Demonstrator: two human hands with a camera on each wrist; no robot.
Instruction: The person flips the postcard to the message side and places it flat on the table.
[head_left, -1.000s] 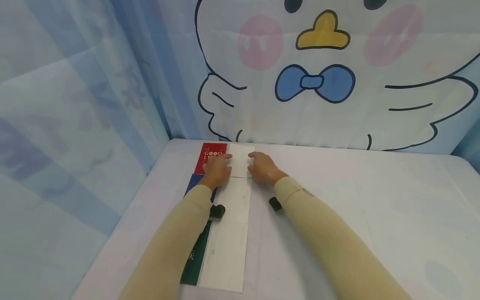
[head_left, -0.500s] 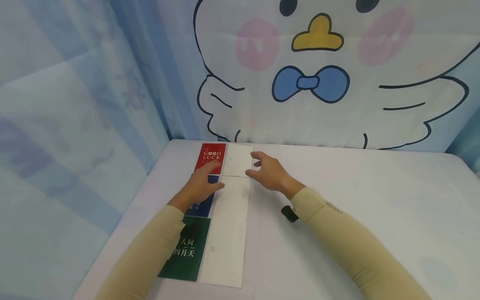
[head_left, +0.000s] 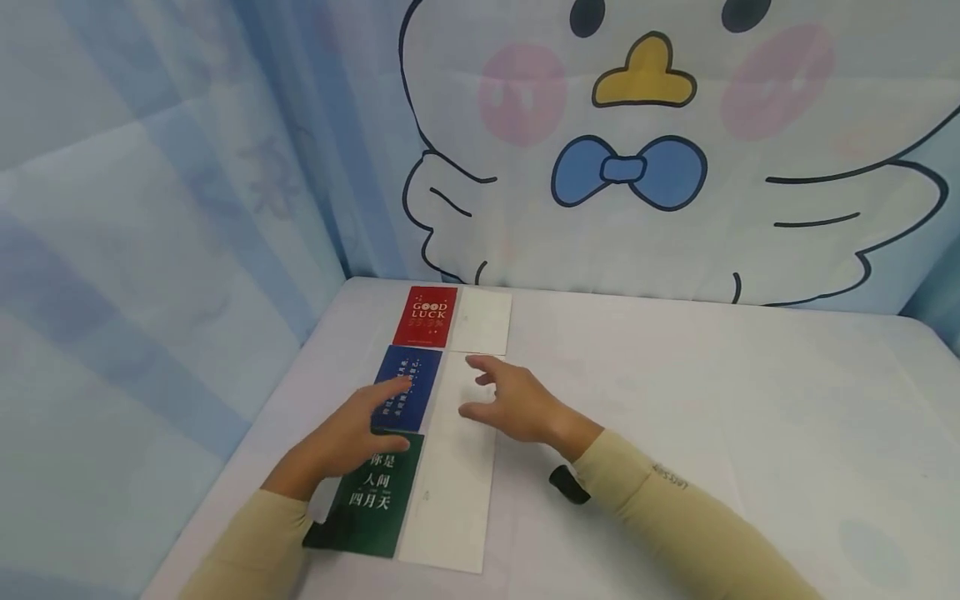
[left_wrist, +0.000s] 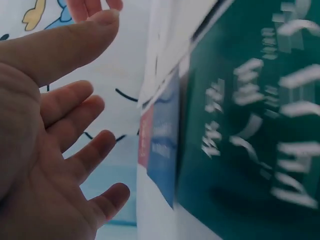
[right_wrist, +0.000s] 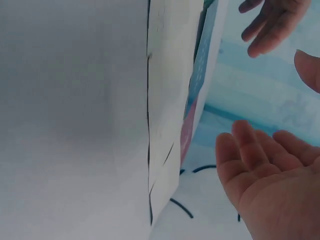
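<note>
A red card (head_left: 425,317) printed "GOOD LUCK", a blue card (head_left: 423,367) with white writing and a larger green card (head_left: 375,525) with white characters lie in a column on the table. To their right runs a column of white cards, with the farthest white card (head_left: 480,321) beside the red one and a nearer white card (head_left: 450,508) beside the green one. My left hand (head_left: 341,442) hovers over the blue and green cards, thumb and fingers apart, holding nothing. Over the white column, my right hand (head_left: 521,404) has loosely bent fingers and nothing in its grasp.
The white table (head_left: 712,433) extends to the right of the cards. A blue curtain (head_left: 180,250) stands along its left side, and a cartoon-printed cloth (head_left: 637,242) hangs behind its far edge. A dark wrist-camera piece (head_left: 570,483) sits under the right wrist.
Both hands have left the far red and white cards and drawn back toward the person. The left hand has also moved left, uncovering the red card and most of the green one.
</note>
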